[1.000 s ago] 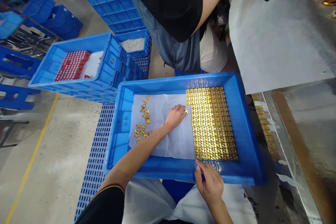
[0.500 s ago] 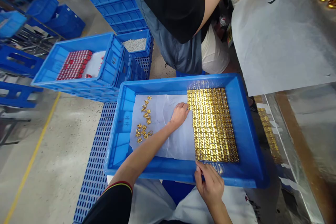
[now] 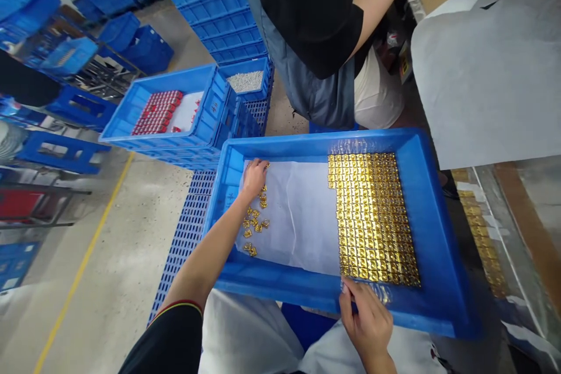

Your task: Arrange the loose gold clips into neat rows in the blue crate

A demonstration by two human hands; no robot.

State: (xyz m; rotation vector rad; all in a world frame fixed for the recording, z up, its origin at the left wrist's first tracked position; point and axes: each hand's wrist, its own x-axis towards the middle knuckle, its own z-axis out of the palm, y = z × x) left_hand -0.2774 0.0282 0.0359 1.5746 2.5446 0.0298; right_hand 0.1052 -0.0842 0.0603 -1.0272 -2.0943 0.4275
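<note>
My left hand (image 3: 255, 178) reaches to the far left of a blue tray (image 3: 280, 285). Its fingers are bent together over the loose gold pieces (image 3: 253, 223), with a small shiny gold piece showing at the fingertips. Those pieces lie scattered on white paper (image 3: 307, 216). On the right side of the tray sits a tight block of gold pieces (image 3: 372, 222) in straight rows, with a short extra row at its upper left. My right hand (image 3: 367, 318) is at the block's near left corner, thumb and forefinger pinched; what lies between them is hidden.
Left of the tray stand stacked blue crates, the top one (image 3: 144, 140) holding red pieces on paper. Behind it is a bin of white granules (image 3: 245, 82). A person in an apron (image 3: 302, 87) sits opposite. A paper-covered bench (image 3: 486, 87) is on the right.
My left hand has moved from the block's left edge over to the loose pieces. One more piece shows in the short row there. My right hand stays at the near corner; the view has shifted.
</note>
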